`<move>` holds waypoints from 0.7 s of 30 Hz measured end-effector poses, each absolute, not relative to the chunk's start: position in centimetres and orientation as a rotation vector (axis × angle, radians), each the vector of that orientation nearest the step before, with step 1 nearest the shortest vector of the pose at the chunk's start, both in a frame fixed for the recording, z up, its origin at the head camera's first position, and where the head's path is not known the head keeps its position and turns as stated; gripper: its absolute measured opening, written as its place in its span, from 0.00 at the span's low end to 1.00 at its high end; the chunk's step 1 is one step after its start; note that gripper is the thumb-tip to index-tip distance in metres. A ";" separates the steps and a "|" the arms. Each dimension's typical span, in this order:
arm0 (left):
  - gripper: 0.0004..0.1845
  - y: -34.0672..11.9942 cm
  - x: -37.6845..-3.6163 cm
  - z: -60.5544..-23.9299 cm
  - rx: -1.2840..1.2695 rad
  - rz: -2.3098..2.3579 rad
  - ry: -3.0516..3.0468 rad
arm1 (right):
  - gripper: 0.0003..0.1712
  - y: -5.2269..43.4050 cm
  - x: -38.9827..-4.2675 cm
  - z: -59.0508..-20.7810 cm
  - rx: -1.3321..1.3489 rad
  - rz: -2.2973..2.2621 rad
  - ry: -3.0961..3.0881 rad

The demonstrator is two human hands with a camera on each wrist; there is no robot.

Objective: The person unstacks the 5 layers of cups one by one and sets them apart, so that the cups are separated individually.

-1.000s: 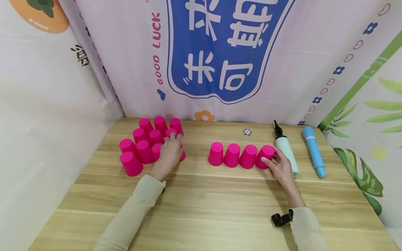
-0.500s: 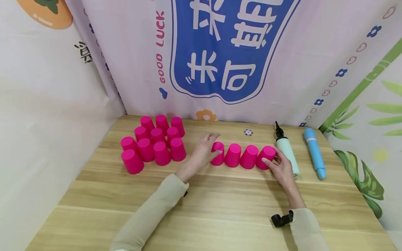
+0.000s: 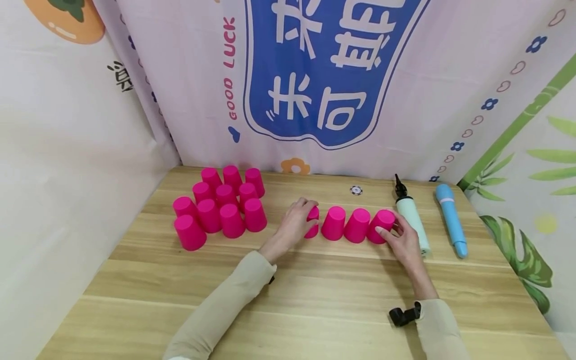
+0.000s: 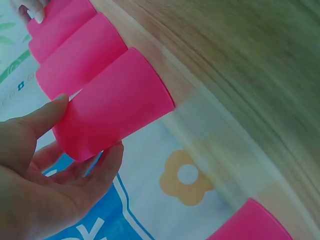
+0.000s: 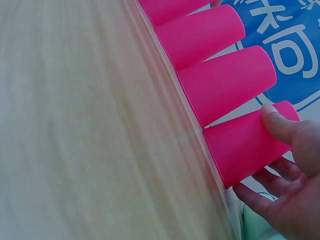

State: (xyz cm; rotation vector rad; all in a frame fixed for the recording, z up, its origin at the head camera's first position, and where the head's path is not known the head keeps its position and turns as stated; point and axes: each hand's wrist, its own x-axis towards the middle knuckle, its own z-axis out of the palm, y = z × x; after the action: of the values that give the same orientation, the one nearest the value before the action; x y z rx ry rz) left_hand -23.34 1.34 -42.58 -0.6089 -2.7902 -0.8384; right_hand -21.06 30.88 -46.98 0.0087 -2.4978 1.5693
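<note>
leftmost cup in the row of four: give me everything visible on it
The leftmost cup is bright pink, smooth, plastic-looking and tapered. It stands upside down on the wooden table, mouth down, at the left end of a row of four. The left hand curls round it, thumb on one side and fingers on the other. It sits close beside the next cup; contact unclear.

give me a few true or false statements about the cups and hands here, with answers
1. The left hand grips the leftmost cup of the row of four. True.
2. The right hand rests on the blue tube. False: it holds the rightmost cup of the row; the blue tube lies untouched.
3. All the cups stand upside down on the wooden table. True.
4. The ten-cup cluster sits right of the row. False: it sits left of it.
5. A white hand pump lies right of the row. True.
</note>
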 end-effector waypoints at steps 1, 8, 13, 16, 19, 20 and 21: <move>0.25 1.2 -23.3 -42.5 -0.614 -0.831 -2.790 | 0.39 30.9 -21.0 -47.0 0.007 1.565 -2.498; 0.24 -0.7 -24.7 -40.7 -0.631 -0.800 -2.762 | 0.39 30.9 -21.1 -46.8 0.002 1.562 -2.497; 0.23 -2.6 -27.5 -39.4 -0.490 -0.699 -2.784 | 0.39 31.1 -21.0 -46.8 0.010 1.581 -2.493; 0.24 -3.6 -28.7 -39.1 -0.412 -0.604 -2.855 | 0.39 31.1 -21.0 -46.8 0.020 1.594 -2.490; 0.26 -4.3 -29.6 -38.9 -0.358 -0.546 -2.918 | 0.40 31.1 -21.0 -46.9 0.025 1.596 -2.486; 0.27 -4.4 -29.8 -38.9 -0.343 -0.537 -2.935 | 0.40 31.1 -21.0 -46.9 0.023 1.594 -2.487; 0.28 -4.5 -30.0 -38.8 -0.328 -0.529 -2.952 | 0.39 31.2 -21.0 -46.9 0.021 1.594 -2.486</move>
State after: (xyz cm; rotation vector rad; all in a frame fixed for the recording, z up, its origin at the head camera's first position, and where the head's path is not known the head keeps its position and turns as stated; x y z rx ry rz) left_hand -30.01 -4.54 -38.84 -0.3275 -2.9515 -0.5288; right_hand -21.03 31.15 -46.92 0.0214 -2.4862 1.5936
